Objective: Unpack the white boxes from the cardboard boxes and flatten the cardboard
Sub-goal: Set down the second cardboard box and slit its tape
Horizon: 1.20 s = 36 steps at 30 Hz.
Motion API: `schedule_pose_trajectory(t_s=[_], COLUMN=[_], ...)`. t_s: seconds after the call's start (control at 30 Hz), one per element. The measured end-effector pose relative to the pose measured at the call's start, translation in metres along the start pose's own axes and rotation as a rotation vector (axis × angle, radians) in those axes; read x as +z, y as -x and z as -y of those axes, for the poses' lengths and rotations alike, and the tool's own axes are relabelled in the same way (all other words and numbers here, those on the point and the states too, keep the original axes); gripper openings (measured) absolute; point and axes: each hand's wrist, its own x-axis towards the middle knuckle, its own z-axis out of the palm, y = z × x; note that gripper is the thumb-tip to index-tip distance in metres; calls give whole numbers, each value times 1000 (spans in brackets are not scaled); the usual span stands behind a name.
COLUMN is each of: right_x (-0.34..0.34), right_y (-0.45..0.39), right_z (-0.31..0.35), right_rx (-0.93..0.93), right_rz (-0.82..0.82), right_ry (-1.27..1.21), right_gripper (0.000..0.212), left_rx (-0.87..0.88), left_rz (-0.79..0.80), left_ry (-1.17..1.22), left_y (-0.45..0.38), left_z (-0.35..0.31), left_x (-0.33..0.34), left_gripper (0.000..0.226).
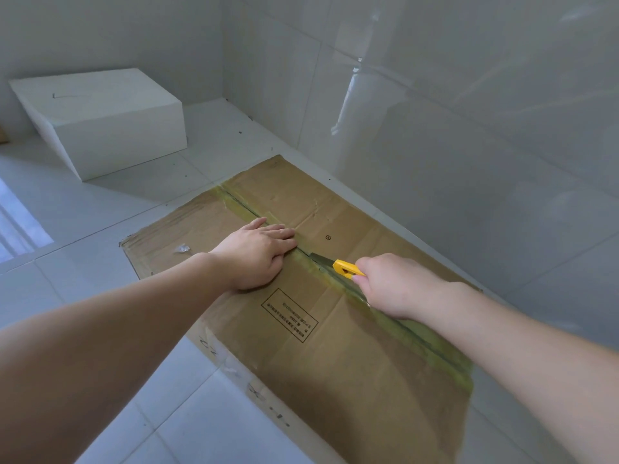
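One white box is seen already unpacked, set on the floor at far left near the tiled wall, well apart from the hands. One cardboard box is seen lying on the floor along the wall, top face up, its centre seam still covered by yellowish tape. Whether this carton is already emptied and collapsed or still holds something cannot be told from this view. Judged progress: unpacking is at least partly done; flattening is judged under way, with the tape seam being cut. No other cardboard boxes are visible, so the remaining count cannot be told.

The left hand is laid flat on the cardboard, fingers straight, pressed just left of the seam, holding nothing. The right hand is curled tight round a yellow utility knife, a closed grip with only the front of the handle and the blade showing. The blade tip is placed in the taped seam, just beside the left fingertips, close enough to be a cut risk. The grip sits over the middle of the seam: taped seam lies both on the far side beyond the left hand and on the near side under the right forearm. Which stretch is already slit cannot be told clearly; a dark gap shows along parts of it.
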Motion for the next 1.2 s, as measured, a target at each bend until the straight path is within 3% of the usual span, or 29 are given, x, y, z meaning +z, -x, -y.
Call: schedule_pose_trajectory(t_s=[0.77, 1.2], right_x=[28, 46], right_y=[50, 90], right_z=[-50, -87], right_rx=[17, 32], right_rz=[86, 61], right_ry=[105, 14], right_gripper=[28, 27], left_rx=[73, 212], left_rz=[6, 65], left_ry=[-29, -26], left_y=[-7, -19], left_z=[-51, -108], left_x=[2, 10], left_gripper=[43, 37])
